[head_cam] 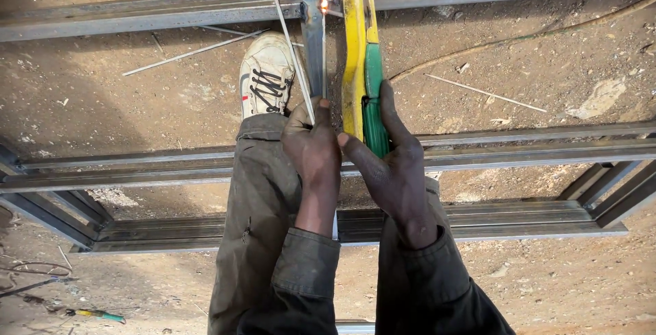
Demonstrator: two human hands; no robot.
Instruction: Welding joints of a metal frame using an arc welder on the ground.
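My right hand grips a yellow and green electrode holder that points away from me. A glowing orange spot sits at its tip, where an upright steel bar meets a long horizontal steel tube. My left hand pinches a thin grey welding rod that runs up and leftward past the bar. Both hands are close together over my left knee.
A welded steel frame of square tubes lies on sandy ground. My white shoe rests between the tubes. Loose thin rods lie in the dirt. A cable curves at upper right. A green-handled screwdriver lies at lower left.
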